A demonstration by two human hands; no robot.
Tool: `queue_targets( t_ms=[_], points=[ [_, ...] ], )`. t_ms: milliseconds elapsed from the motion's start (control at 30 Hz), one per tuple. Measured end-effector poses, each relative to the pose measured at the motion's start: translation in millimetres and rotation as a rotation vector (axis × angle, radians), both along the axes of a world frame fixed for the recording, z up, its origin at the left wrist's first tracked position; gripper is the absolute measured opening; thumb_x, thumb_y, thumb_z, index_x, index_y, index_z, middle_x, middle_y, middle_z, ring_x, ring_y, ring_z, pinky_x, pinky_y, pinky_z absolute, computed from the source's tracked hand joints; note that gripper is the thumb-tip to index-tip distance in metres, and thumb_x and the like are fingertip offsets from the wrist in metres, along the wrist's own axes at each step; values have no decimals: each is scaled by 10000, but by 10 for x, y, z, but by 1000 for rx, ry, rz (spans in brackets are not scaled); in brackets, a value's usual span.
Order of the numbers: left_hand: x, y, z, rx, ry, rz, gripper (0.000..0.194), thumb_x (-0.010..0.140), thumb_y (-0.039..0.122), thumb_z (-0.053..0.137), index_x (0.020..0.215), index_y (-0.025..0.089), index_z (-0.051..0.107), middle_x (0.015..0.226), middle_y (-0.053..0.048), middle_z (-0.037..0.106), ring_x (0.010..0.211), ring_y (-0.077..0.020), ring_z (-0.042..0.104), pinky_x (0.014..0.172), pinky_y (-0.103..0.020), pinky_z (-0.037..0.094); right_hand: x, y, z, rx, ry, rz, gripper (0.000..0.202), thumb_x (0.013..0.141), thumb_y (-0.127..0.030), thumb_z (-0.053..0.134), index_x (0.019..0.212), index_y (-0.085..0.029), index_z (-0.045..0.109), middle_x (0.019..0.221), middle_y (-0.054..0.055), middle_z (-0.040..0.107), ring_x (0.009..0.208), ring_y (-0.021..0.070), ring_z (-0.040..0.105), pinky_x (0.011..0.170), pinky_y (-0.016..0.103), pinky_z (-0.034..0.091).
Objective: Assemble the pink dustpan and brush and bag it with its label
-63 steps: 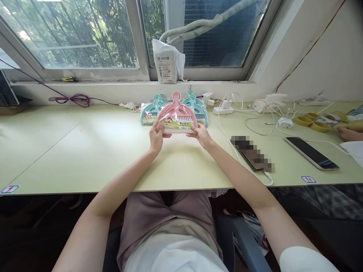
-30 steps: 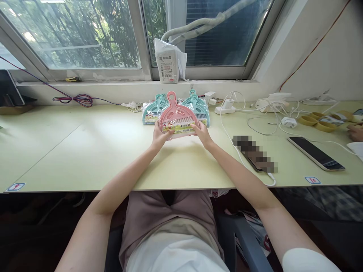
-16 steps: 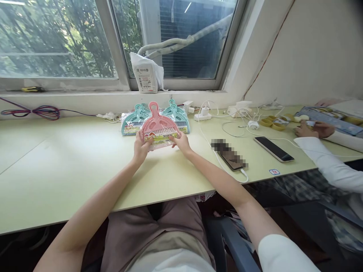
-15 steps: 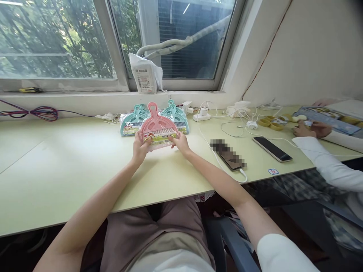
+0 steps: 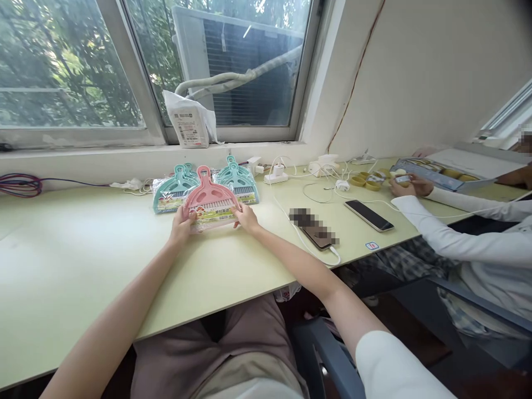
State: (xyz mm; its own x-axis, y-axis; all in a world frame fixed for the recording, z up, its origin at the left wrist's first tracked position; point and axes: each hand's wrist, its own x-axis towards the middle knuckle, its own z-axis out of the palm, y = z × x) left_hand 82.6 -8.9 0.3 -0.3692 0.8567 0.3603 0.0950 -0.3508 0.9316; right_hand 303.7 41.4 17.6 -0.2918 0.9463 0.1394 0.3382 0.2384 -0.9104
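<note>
Between my two hands is a pink dustpan and brush set (image 5: 211,195) in clear plastic wrap, with a printed label across its lower part. My left hand (image 5: 182,223) is closed on its lower left edge, and my right hand (image 5: 246,216) grips the lower right edge. The set is held with its handle loop toward the window. Behind it lie teal dustpan sets (image 5: 178,180) on the left and more teal dustpan sets (image 5: 239,176) on the right, wrapped too. The pink set partly covers them.
On the table (image 5: 103,249) to my right lie a phone (image 5: 313,230) with a charging cable, a second phone (image 5: 369,215) and a power strip (image 5: 276,174) with tangled cables. Further right, a co-worker's hands (image 5: 405,185) hold a small object near yellow rings (image 5: 366,180). A paper pack (image 5: 189,124) stands on the sill.
The camera view has turned to the right, so everything sits further left in the picture. Both hands keep hold of the pink set, which shows little movement over the table.
</note>
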Motion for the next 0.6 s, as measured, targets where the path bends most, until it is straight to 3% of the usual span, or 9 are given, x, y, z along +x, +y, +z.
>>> queue_targets(
  t_ms=[200,433,500,600],
  points=[
    [-120,0,13,-32,46,76,402,635,301,698,1005,190,588,874,-32,617,776,-168,587,657,-269,518,38,67,-40,128,-131,13,223,898,-347,530,895,-215,709,879,-3,716,825,168,626,741,243,435],
    [-110,-27,53,-53,69,109,341,609,334,695,897,204,567,825,-16,638,744,-176,607,695,-310,520,62,134,-82,392,-178,14,315,884,-415,537,791,-193,740,822,52,709,821,193,589,752,272,432],
    [-94,-67,82,-99,146,125,284,632,380,693,807,188,580,772,-30,631,750,-197,608,697,-318,512,84,148,-109,383,-123,-36,294,869,-369,532,807,-174,743,825,63,715,800,191,600,752,282,449],
    [-170,-105,157,-96,225,58,343,790,513,588,798,173,629,823,-69,648,849,-226,618,755,-338,507,167,215,-177,277,-4,-101,299,826,-344,538,899,-139,741,773,58,706,704,179,592,646,278,471]
  ],
)
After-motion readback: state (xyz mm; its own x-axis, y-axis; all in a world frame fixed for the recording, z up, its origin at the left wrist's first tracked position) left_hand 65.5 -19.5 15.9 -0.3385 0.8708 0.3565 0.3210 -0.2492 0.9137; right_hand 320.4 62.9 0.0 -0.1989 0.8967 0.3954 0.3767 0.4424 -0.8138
